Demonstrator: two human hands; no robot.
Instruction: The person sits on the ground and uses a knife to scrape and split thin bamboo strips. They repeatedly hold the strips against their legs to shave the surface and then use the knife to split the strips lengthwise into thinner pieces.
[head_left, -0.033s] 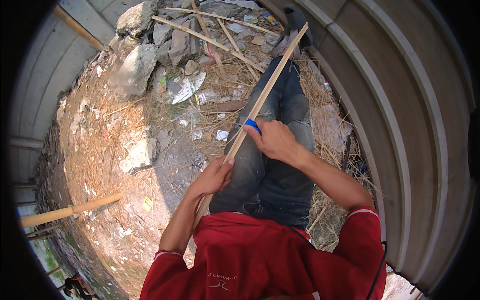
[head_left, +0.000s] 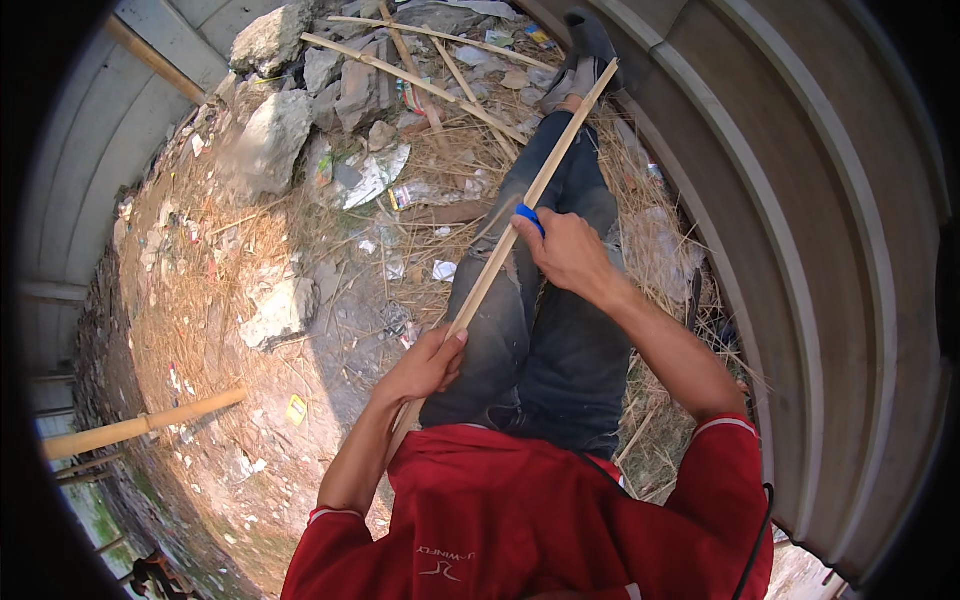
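Note:
I sit with my legs in dark jeans stretched out, and a long thin bamboo strip (head_left: 560, 140) lies slanted along them toward my shoe. My left hand (head_left: 428, 366) grips the strip near its lower end, beside my left thigh. My right hand (head_left: 572, 252) is closed around a small blue-handled tool (head_left: 527, 216) and presses it against the strip's middle, above my knee. The tool's blade is hidden behind the strip and my fingers.
A curved corrugated metal wall (head_left: 800, 250) runs close along my right. Rocks (head_left: 270, 140), loose bamboo sticks (head_left: 420, 80), straw and litter cover the ground ahead and to the left. A thick bamboo pole (head_left: 150, 422) lies at the lower left.

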